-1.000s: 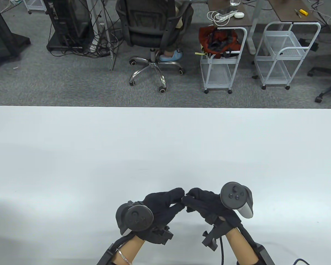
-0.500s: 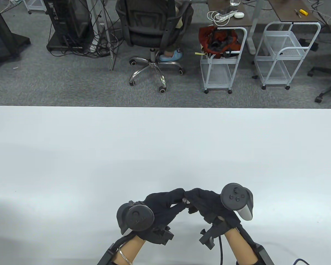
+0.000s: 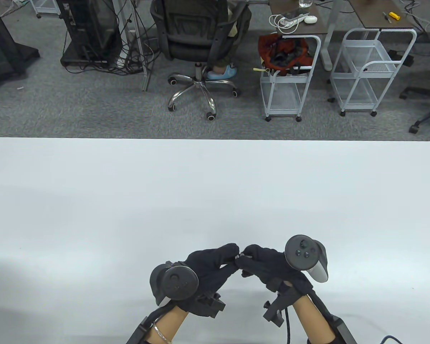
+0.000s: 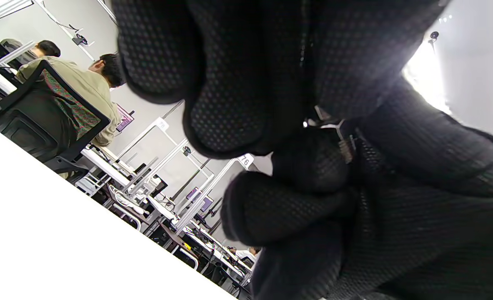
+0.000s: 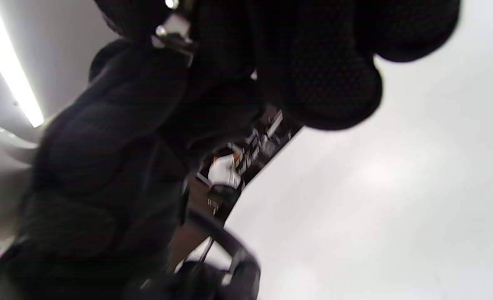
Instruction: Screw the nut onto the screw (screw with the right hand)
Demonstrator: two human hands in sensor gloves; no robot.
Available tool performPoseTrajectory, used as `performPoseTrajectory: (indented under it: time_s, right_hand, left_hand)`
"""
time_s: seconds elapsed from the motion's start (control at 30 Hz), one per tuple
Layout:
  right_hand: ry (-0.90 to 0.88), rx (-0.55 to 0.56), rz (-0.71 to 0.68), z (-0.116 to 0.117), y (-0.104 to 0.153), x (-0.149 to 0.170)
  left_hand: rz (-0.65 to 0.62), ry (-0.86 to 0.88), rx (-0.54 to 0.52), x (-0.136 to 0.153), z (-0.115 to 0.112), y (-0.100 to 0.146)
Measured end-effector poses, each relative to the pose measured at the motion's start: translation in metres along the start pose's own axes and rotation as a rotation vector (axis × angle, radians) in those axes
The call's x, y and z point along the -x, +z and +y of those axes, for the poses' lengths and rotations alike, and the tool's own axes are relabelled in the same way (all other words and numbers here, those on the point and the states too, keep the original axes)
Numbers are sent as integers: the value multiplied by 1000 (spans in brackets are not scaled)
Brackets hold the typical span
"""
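My two gloved hands meet fingertip to fingertip near the table's front edge. The left hand (image 3: 226, 255) pinches a small metal nut (image 4: 324, 123) between thumb and fingers. The right hand (image 3: 251, 256) pinches the screw, whose threaded shank (image 4: 346, 149) shows beside the nut. In the table view only a glint of metal (image 3: 240, 255) shows between the fingertips. In the right wrist view the metal parts (image 5: 172, 30) sit at the top edge, mostly hidden by fingers. How far the nut sits on the thread is hidden.
The white table (image 3: 215, 186) stretches away in front of the hands, and both hands are held just above it. Beyond its far edge are an office chair (image 3: 197, 39) and two white wire carts (image 3: 290, 75).
The right hand has rolled slightly at the wrist, and its tracker has shifted a little up and left. The left hand has stayed still. Both hands keep their pinch.
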State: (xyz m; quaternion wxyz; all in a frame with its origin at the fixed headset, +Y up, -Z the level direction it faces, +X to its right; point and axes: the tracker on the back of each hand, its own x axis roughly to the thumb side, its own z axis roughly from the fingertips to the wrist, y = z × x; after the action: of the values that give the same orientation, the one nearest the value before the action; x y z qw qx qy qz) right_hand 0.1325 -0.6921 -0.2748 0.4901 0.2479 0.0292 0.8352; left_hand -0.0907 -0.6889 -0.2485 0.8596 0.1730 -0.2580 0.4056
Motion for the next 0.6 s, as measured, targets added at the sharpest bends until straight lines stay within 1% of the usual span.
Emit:
performPoseTrajectory:
  time_s: [0.03,0.07,0.13,0.23,0.27,0.33,0.4,0.47,0.57,0.6]
  right_hand:
    - [-9,43,9,1,1,0]
    - [-12,52,14,1,1,0]
    - [-26,12,14,0,1,1]
    - [-68,-118,16,2,-1,1]
    - [-56,-125,19,2,-1,1]
    - [-36,-17,-3,3,0,1]
    - [-41,59,-5,2,1,1]
    - [-49,11,2,1,1,2]
    - [-60,-103,6,1,0,0]
    - [-44,-107,10,1,0,0]
  left_hand:
    - [-1,10,4,0,-1,0]
    - [2,17,5,0,-1,0]
    - [3,16,7,0,-1,0]
    - [13,-3,-3,1,1,0]
    - [10,-4,-3,1,1,0]
    - [3,-12,-8,0,2,1]
    - [-3,5,-2,-2,1,1]
    - [-2,7,1,-2,1,0]
    - [1,-8,-7,-1,2,0]
    - [-1,-6,-6,-2,2,0]
